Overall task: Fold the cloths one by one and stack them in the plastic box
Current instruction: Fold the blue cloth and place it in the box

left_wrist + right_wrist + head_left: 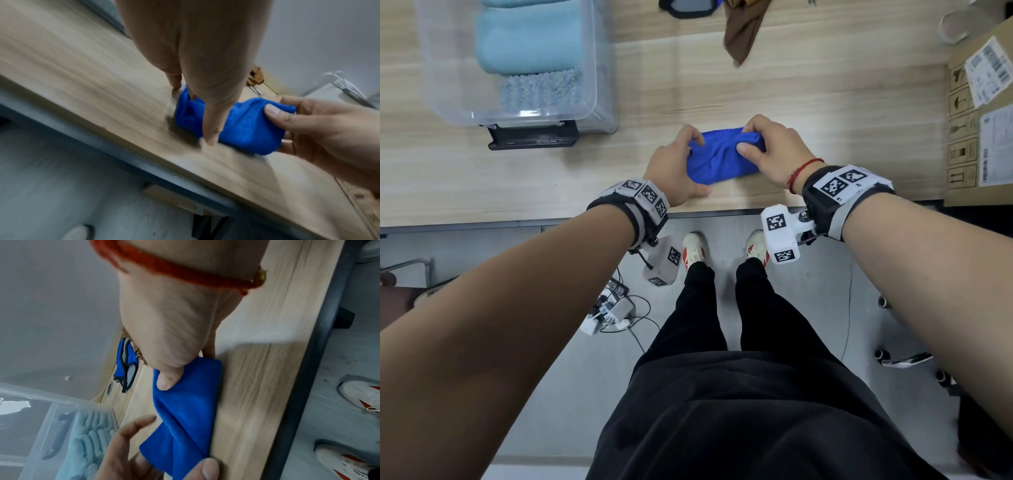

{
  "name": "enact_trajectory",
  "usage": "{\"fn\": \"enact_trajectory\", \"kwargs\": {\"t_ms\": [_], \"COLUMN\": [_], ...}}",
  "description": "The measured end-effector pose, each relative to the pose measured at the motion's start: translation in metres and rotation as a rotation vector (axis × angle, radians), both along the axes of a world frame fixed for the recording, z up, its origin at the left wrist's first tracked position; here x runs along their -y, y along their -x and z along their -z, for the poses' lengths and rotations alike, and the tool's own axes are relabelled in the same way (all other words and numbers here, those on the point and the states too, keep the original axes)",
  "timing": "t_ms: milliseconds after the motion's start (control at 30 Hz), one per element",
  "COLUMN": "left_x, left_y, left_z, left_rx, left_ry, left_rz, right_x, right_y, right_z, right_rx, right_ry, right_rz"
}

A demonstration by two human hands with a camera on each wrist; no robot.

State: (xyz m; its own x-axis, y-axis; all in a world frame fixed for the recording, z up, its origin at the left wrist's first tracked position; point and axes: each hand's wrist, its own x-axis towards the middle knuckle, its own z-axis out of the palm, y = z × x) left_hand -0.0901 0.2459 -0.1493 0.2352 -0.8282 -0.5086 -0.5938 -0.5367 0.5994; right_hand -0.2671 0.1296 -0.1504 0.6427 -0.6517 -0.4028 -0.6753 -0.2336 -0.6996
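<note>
Head view. Pale wood-grain surface (825, 113), grey floor beneath. Blue cloth (719, 161) lying near the surface's front edge, already folded small. Left hand (674, 171) is cupping its left end, fingers curled over the far corner; right hand (770, 150) is pinching the right end, thumb on top. Plastic box (599, 82) standing far left, light-blue folded cloths (527, 37) inside. Brown cloth (741, 31) waiting at the far edge, cut off by the frame.

Left wrist view. Blurred. Left grip narrow, fingertips (209, 138) on the cloth's edge. Judgement: keep both ends level and the layers squared before lifting.

Right wrist view. Right thumb (166, 379) is pressing on the fold; fingers beneath hidden. A diagonal crease is showing; smoothing it would help stacking. Box depth and remaining room cannot be judged.
</note>
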Motion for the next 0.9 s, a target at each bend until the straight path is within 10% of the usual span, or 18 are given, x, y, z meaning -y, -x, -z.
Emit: {"fn": "enact_trajectory", "kwargs": {"t_ms": [200, 900], "left_x": [0.012, 0.014], "left_y": [0.005, -0.025], "left_z": [-0.003, 0.022], "left_rx": [0.212, 0.158], "left_ry": [-0.013, -0.074], "left_rz": [0.209, -0.164], "right_x": [0.007, 0.020], "right_y": [-0.004, -0.024], "right_z": [0.005, 0.025], "right_rx": [0.055, -0.223], "right_ry": [-0.139, 0.087], "right_rz": [-0.043, 0.247]}}
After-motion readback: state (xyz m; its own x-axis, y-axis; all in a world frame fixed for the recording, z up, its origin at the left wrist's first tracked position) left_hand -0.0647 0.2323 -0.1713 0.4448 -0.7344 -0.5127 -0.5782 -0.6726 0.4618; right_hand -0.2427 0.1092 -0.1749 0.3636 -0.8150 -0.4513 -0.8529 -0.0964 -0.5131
